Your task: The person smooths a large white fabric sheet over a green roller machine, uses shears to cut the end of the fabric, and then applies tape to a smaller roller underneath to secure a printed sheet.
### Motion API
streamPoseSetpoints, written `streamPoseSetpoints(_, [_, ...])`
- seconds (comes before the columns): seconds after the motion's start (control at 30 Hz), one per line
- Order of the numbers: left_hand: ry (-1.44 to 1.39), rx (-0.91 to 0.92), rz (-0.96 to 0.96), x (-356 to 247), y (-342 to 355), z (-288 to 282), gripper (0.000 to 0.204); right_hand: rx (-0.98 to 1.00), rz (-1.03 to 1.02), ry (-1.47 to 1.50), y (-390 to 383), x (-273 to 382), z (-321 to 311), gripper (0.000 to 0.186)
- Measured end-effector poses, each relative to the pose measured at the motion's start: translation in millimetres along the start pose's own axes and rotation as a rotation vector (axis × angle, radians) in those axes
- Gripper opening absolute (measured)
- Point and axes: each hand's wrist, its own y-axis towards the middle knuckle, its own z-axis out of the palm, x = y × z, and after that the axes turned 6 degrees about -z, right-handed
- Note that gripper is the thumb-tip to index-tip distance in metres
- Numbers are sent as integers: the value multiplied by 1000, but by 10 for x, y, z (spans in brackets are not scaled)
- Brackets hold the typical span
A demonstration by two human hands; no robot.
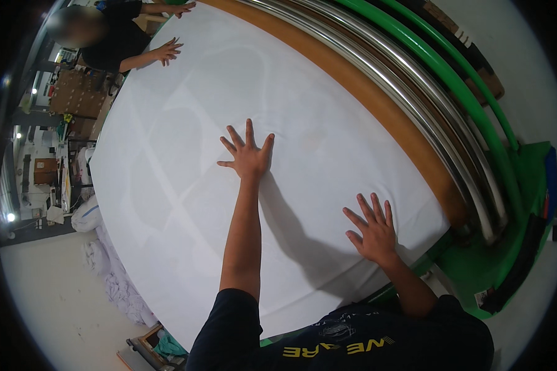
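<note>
Pale floor (56,297) shows at left, with small bright lights (10,217) and brown cardboard (77,93) beyond

A broad white cloth (199,180) is lying spread nearly flat before you, faint paler bands crossing it, slight creases running near its closest edge.

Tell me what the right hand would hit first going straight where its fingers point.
Beyond more white sheet, the right hand would probably meet the brown roll, though depth is unclear.
</note>
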Motion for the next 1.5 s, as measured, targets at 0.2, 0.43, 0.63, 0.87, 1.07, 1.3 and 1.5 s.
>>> streamPoseSetpoints(0.2, [-11, -24, 8, 17, 5, 32, 97, -18, -8, 15, 0, 2, -9, 62])
streamPoseSetpoints(0.43, [5, -7, 5, -11, 20, 30, 98, -13, -8, 15, 3, -18, -42, 62])
streamPoseSetpoints(0.63, [8, -4, -3, -29, 22, 13, 98, -20, -6, 28, 9, -13, -69, 61])
streamPoseSetpoints(0.87, [-1, -6, -1, -39, 20, 17, 98, -36, -26, -7, 10, -20, -61, 63])
streamPoseSetpoints(1.07, [4, 18, -3, -131, 24, -41, 98, -25, -35, -42, 2, -56, -56, 63])
streamPoseSetpoints(1.3, [-52, -22, -1, 54, -150, -49, 92, -50, -138, -13, -28, -95, -159, 62])
streamPoseSetpoints(1.5, [-134, 7, -96, 919, -1375, -73, 79, -211, -3, -33, -4, -210, -294, 64])
